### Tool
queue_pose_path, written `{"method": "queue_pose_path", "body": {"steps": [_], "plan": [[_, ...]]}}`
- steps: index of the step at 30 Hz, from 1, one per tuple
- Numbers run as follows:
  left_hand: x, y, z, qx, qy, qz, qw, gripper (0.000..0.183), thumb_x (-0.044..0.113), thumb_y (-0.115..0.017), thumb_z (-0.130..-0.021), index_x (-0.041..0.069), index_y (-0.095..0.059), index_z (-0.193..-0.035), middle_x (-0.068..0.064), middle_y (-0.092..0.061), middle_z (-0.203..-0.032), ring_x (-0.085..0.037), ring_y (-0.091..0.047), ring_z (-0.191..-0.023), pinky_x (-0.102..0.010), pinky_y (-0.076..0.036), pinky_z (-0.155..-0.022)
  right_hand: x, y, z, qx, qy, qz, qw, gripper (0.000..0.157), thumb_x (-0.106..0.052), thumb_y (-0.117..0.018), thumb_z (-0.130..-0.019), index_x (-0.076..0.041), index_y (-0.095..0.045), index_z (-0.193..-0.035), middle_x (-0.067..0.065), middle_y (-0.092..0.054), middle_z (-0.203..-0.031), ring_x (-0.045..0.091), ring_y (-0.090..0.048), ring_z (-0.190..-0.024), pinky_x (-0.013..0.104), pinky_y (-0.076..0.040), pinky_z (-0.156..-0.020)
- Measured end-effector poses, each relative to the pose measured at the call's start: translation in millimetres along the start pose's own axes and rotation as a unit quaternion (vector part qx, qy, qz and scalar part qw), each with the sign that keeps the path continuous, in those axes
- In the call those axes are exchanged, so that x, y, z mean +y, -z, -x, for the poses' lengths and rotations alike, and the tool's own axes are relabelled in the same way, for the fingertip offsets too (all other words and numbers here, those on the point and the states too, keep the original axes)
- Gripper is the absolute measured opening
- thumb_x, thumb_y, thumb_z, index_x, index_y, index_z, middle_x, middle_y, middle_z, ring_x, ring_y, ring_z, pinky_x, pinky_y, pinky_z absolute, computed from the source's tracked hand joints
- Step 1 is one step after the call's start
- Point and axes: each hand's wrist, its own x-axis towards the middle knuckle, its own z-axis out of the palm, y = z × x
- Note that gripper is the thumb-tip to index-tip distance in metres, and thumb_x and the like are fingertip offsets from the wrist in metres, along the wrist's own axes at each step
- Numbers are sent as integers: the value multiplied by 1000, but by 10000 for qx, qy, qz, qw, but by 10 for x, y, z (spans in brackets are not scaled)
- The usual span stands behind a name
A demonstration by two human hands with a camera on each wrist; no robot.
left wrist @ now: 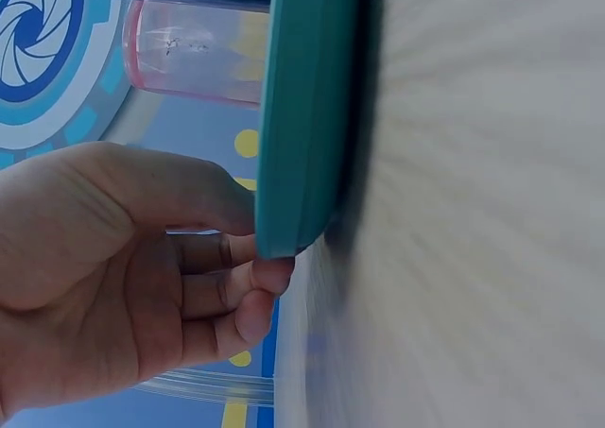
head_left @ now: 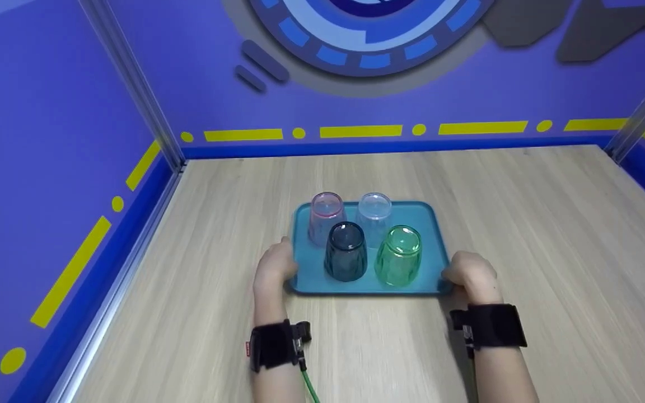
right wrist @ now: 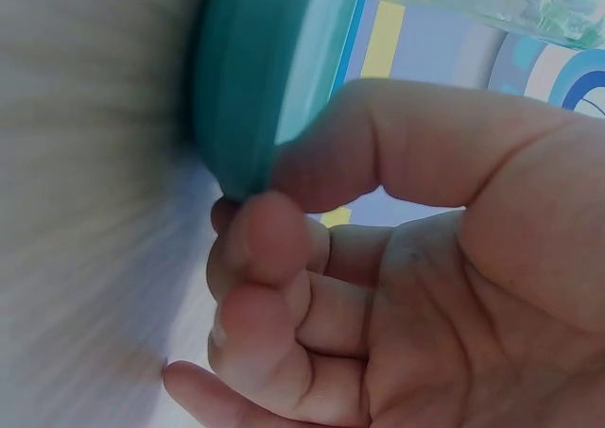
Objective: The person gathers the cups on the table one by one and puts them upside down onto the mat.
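Observation:
A teal tray [head_left: 356, 287] carries several upside-down glasses. At its back are a pink-rimmed glass [head_left: 327, 219] and a clear glass [head_left: 374, 215]; in front of them stand a dark grey glass [head_left: 346, 252] and a green glass [head_left: 399, 256]. My left hand [head_left: 274, 266] pinches the tray's left edge, thumb on the rim and fingers curled beneath, as the left wrist view shows. At the right edge my right hand [head_left: 472, 273] grips the rim, its thumb [right wrist: 331, 154] on top and fingers folded under. Each wrist wears a black strap with a small camera.
The light wooden table [head_left: 221, 207] extends around the tray. Blue panels with yellow marks [head_left: 361, 131] wall it at the back and both sides, joined by metal corner posts [head_left: 138, 84]. A green cable [head_left: 309, 386] runs from the left wrist strap.

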Motion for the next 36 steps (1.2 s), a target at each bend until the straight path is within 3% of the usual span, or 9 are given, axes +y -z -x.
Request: {"method": "queue_pose_path", "body": {"steps": [7,16,24,29,34,36], "plan": [[31,-13,-7,-1,-196,-202,9996,57,-7,-48,-83,-9,-30,-137,-22,-58,-111,-21,-51,-78,-33,-48,-72,36,21,-8,7,-9,53,10000,15,-10,-49,-68,-11,-41,-56,7,-46,-63,20,-44,-57,26,-33,-46],[90,-32,-19,-31,-367,-459,9983,51,-8,-48,-81,-10,-39,-131,-14,-59,-89,-20,-48,-69,-28,-41,-58,92,43,-1,12,-57,-9,10000,17,-10,-48,-69,-12,-39,-55,8,-47,-63,20,-44,-57,26,-33,-46],[133,-62,-17,-13,-475,-522,9975,51,-8,-48,-81,-10,-39,-131,-15,-59,-92,-20,-49,-73,-31,-46,-67,152,77,-4,-22,-71,0,10000,15,-11,-47,-71,-10,-39,-59,10,-46,-67,22,-44,-61,28,-34,-49],[164,-81,-14,-84,-453,-474,9978,55,-7,-50,-81,-11,-34,-134,-15,-58,-91,-20,-49,-72,-30,-45,-64,191,99,7,-36,-20,-28,10000,13,-10,-46,-72,-9,-40,-62,12,-45,-69,24,-44,-63,30,-35,-52],[190,-89,-5,-121,-482,-480,9976,49,-7,-50,-81,-10,-40,-130,-13,-57,-87,-19,-48,-71,-30,-45,-64,214,87,5,23,19,-88,10000,17,-7,-46,-72,-10,-39,-57,8,-44,-64,21,-42,-58,27,-33,-49],[200,-93,-3,-131,-494,-534,9973,50,-8,-49,-81,-10,-39,-131,-15,-59,-93,-19,-49,-73,-31,-46,-67,221,86,4,-7,-12,-139,9999,18,-6,-46,-72,-10,-40,-56,7,-44,-61,20,-42,-56,26,-33,-48]]}}
